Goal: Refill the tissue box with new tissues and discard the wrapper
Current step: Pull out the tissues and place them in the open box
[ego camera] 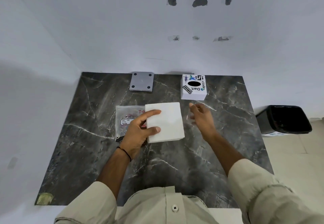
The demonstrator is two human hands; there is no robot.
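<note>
A white stack of tissues (166, 120) lies at the middle of the dark marble table (219, 136). My left hand (138, 129) grips its left edge, thumb and fingers over the top. Under and to the left of the stack lies the clear plastic wrapper (128, 116) with printed labels. My right hand (201, 116) hovers open just right of the stack, blurred and touching nothing. The white tissue box (193, 88), covered in stickers with a dark oval slot on top, stands at the back right of the table.
A grey square plate (142, 81) with four dark dots lies at the table's back edge. A black bin (284, 119) stands on the floor to the right of the table. White walls close in at the back and left.
</note>
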